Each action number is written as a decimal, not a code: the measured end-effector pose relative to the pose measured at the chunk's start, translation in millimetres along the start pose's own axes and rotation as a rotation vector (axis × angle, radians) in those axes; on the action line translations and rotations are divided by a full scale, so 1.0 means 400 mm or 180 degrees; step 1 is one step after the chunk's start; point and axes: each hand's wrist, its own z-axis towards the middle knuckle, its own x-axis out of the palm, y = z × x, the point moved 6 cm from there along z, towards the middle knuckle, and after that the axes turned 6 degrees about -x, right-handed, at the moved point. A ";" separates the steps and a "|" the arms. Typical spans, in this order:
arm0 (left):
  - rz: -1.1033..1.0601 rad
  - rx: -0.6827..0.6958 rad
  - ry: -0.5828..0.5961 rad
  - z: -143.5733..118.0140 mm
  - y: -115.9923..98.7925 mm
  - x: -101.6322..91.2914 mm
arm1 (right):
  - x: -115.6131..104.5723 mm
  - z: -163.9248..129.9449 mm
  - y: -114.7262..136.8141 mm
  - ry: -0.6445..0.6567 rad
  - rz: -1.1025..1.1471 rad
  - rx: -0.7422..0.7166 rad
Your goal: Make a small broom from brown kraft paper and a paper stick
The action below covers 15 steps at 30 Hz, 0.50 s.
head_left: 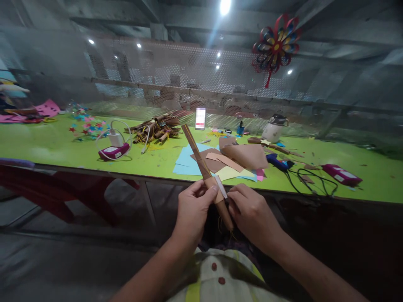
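Note:
My left hand (192, 209) is closed around a long, thin roll of brown paper (197, 152), with the thumb pressed on a lighter tan paper band (219, 196) wrapped about it. The roll slants, its far end reaching over the table edge and its near end above my lap. A whitish strip (221, 187) stands out along the band's right side. At the lower end of this strip, my right hand (253, 212) has its fingers pinched together; the fingertips are partly hidden. Thin yellow threads hang from the roll's near end.
Paper sheets (189, 161) lie on the green table (151, 161). Behind are a pile of brown rolls (157, 127), a lit phone (200, 118) and a jug (273, 129). A blue glue gun (278, 162) with black cable and purple power strips (341, 174) lie around. A red chair (56, 191) stands left.

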 end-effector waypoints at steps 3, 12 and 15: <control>-0.0145 -0.0161 -0.0014 0.006 0.009 -0.003 | -0.023 -0.003 0.003 -0.0164 0.0145 0.0025; -0.0086 -0.0287 0.0031 0.010 0.020 0.001 | -0.016 -0.001 0.019 -0.0035 -0.0022 -0.0064; -0.0102 -0.0246 0.0027 0.010 0.018 0.001 | -0.009 0.002 0.019 0.0012 -0.0065 -0.0064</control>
